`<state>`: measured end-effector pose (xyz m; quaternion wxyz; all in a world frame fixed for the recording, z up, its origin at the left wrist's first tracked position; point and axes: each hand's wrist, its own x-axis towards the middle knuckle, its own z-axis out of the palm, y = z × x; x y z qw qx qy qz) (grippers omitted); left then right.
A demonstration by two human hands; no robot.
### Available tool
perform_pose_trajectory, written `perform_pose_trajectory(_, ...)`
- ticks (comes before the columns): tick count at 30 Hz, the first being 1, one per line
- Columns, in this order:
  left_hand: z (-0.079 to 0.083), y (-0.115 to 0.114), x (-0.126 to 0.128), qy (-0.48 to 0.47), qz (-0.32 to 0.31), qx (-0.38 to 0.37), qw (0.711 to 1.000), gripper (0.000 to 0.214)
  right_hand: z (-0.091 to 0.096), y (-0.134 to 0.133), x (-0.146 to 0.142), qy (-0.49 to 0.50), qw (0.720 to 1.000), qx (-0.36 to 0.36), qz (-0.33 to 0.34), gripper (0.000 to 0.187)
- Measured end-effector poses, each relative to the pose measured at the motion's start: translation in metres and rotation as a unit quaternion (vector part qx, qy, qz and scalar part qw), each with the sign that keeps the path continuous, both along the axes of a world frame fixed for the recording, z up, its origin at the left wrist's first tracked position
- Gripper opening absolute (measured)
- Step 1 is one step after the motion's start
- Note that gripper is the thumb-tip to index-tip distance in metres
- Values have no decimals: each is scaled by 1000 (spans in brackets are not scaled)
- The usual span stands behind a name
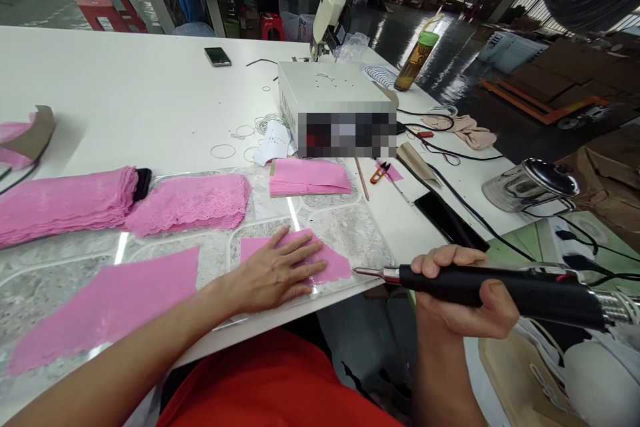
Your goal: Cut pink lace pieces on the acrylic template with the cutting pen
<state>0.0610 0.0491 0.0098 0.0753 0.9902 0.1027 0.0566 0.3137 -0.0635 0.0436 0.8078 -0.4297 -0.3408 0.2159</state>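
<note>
My left hand (275, 272) lies flat with fingers spread on a small pink lace piece (334, 265), pressing it onto the marble-patterned board (350, 227) near the table's front edge. My right hand (463, 300) is wrapped around a black pen-shaped hot cutting tool (500, 290). Its metal tip (367, 272) points left, just off the lace piece's right edge. A larger pink fabric piece (110, 303) lies to the left of my left arm.
Stacks of pink lace (187, 203) and pink fabric (60, 203) lie behind. A folded pink pile (310, 177), a white control box (330, 90), thread snips (380, 172), a black phone (450, 219), cables, a bottle (415, 60) and a steel kettle (533, 187) stand to the right.
</note>
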Motion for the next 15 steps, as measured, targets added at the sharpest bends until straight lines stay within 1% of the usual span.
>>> perform_pose_trajectory(6, -1, 0, 0, -15, 1, -4, 1000, 49, 0, 2, -4, 2, 1000, 1, 14, 20)
perform_pose_trajectory(15, 2, 0, 0, -17, 2, -3, 1000, 48, -1, 3, -5, 13, 999, 15, 43, 18)
